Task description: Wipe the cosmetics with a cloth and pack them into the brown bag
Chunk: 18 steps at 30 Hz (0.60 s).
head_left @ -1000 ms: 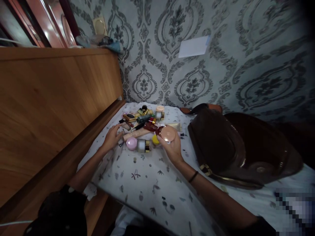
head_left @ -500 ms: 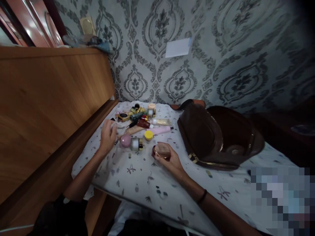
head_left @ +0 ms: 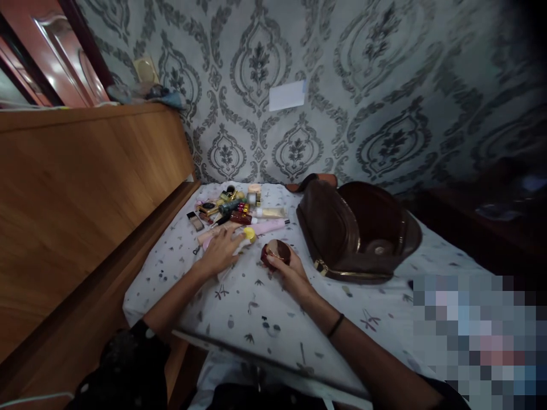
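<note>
My right hand [head_left: 294,276] is wrapped round a dark red round container [head_left: 276,253] with a shiny brown and beige top, held over the patterned cloth. On the left, my left hand [head_left: 220,253] reaches palm down over the cloth, fingers stretched and apart, beside a yellow round lid [head_left: 249,234]. It hides most of a pink item and the spot where a frosted jar stood. Beyond it lie a pink tube [head_left: 269,226], a dark red bottle [head_left: 241,217], a cream tube [head_left: 271,212], a dark green tube [head_left: 229,205] and a small black-capped bottle [head_left: 195,221].
A large brown bag [head_left: 359,239] with gold zips stands on the right of the cloth-covered surface [head_left: 273,319]. A wooden panel [head_left: 94,176] rises along the left side. Behind is a patterned wall [head_left: 294,151] with a white paper [head_left: 287,95].
My left hand has moved right and towards me, over the pink item and frosted jar, uncovering the small black-capped bottle. My right hand still holds the red container. The head view has shifted.
</note>
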{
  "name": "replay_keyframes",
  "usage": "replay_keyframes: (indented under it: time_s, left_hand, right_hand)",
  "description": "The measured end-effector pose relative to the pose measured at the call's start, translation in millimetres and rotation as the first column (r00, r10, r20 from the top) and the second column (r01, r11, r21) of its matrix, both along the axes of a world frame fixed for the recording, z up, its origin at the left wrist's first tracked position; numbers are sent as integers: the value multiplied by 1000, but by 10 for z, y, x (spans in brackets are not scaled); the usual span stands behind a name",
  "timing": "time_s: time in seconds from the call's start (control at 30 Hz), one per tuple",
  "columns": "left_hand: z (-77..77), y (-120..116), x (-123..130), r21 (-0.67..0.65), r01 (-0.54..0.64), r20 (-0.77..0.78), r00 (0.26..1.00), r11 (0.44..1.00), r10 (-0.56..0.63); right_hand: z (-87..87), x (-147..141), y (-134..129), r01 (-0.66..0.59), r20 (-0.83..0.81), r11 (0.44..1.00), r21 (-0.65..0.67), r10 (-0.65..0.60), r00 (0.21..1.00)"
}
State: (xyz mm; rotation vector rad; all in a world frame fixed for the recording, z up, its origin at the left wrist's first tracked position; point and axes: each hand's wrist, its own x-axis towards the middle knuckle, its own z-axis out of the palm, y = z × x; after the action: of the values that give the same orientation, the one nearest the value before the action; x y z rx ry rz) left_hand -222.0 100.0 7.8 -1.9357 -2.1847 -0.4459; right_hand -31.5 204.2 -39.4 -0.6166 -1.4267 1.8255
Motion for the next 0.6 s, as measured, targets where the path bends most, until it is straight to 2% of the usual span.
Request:
replay_keyframes:
  time_s: [0.23, 0.43, 0.6]
  left_hand:
    - [85, 95, -136, 167, -167, 122, 981, 972, 148]
    - [67, 51, -251, 234, -219, 131, 973, 947, 192]
    - [73, 51, -150, 312, -227, 146, 971, 922, 190]
  right_hand:
    - [57, 15, -10, -44, -36, 998, -42, 43, 998]
    - [73, 38, -9, -74, -46, 997, -11, 74, 996]
    - [92, 45, -19, -97, -60, 995, -13, 96, 994]
